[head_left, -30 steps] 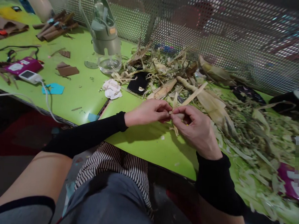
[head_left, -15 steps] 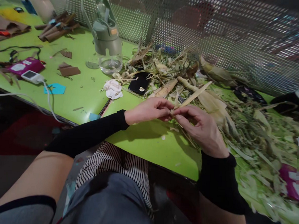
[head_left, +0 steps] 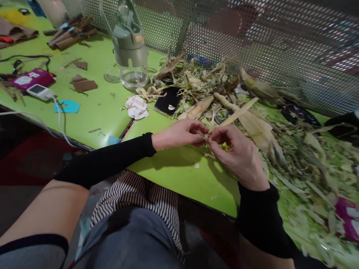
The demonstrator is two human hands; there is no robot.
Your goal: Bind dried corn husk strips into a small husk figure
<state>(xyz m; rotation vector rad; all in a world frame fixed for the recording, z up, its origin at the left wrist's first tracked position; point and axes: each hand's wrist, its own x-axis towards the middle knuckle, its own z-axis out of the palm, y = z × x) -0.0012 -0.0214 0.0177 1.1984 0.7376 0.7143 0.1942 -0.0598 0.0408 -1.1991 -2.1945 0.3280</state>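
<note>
Over the front of the green table [head_left: 172,166], my left hand [head_left: 182,134] and my right hand [head_left: 236,153] meet fingertip to fingertip. Both pinch a small piece of dried corn husk [head_left: 207,136]; its exact shape is mostly hidden by the fingers. A pale husk strip [head_left: 238,112] slants up and right from behind my right hand. Something small and yellow [head_left: 225,146] shows beneath my right fingers. Just beyond the hands lie a broad dry husk [head_left: 257,128] and a brownish husk [head_left: 198,107].
Loose husk scraps [head_left: 317,164] spread along the right and back. A black phone-like slab [head_left: 168,99], crumpled tissue [head_left: 136,107] and water bottle [head_left: 131,49] stand left of them. A purple device [head_left: 33,79] with a white cable lies far left. Perforated metal mesh [head_left: 214,29] closes the back.
My fingers have shifted slightly on the husk piece, and my right hand's fingers have curled and opened a gap showing the yellow bit. The rest stays as it was.
</note>
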